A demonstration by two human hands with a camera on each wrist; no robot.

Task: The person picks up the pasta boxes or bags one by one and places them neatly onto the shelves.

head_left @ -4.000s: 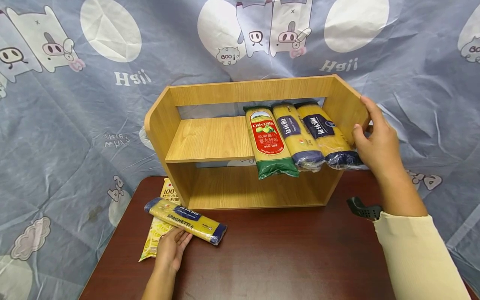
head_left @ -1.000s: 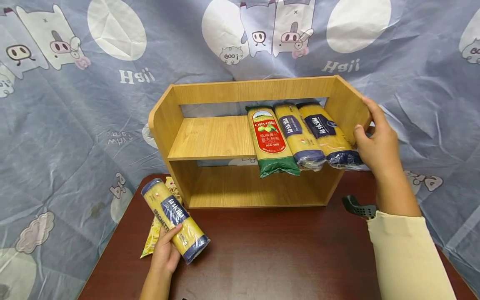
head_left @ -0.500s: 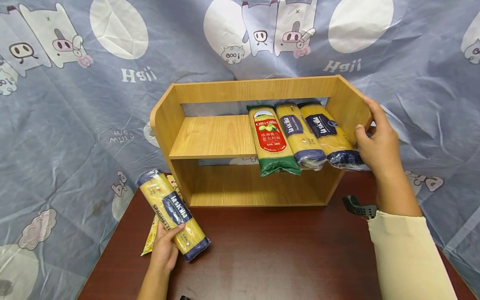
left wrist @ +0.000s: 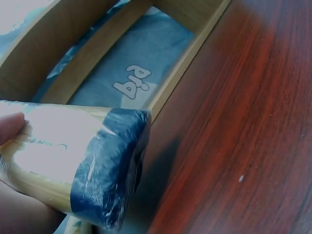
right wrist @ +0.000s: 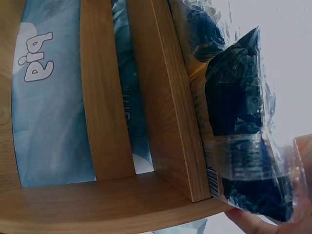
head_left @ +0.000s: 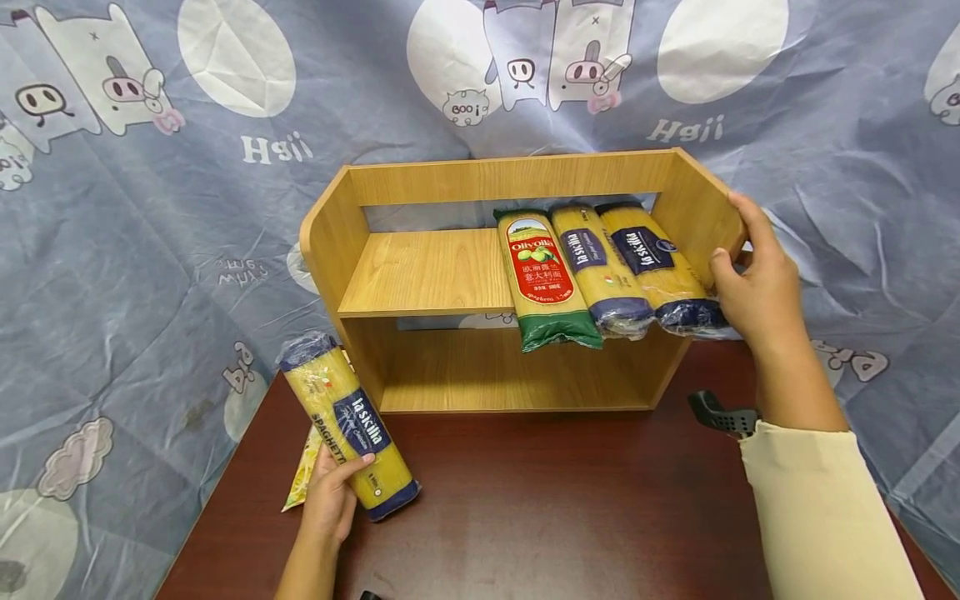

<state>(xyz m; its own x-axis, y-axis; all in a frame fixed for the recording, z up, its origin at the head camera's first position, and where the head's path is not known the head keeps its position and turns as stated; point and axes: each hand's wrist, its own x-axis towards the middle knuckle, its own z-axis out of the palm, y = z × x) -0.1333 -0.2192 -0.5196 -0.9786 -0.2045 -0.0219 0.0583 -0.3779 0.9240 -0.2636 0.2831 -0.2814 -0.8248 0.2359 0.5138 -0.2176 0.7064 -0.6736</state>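
My left hand [head_left: 327, 500] grips a blue-ended yellow pack of spaghetti [head_left: 362, 423] near its lower end, thumb across the front. It is held slanted over the table, left of the wooden shelf [head_left: 427, 271]. In the left wrist view the blue end of the spaghetti pack [left wrist: 109, 165] fills the lower left. My right hand [head_left: 761, 296] holds the shelf's right side panel, thumb inside and fingers outside. Several pasta packs lie on the upper board: a green-and-red one [head_left: 543, 279] and two blue-and-yellow ones, the rightmost pack [head_left: 656, 262] beside my right thumb.
Behind the held pack, a yellow bag [head_left: 303, 475] lies on the dark red table [head_left: 540, 500], mostly hidden. The shelf's lower compartment [head_left: 510, 371] faces the front. A patterned cloth [head_left: 172, 250] hangs behind and to the left.
The spaghetti pack, earlier slanting low over the yellow bag, has been turned steeper, its far end raised. My left thumb now lies over its front. The right hand stays on the shelf.
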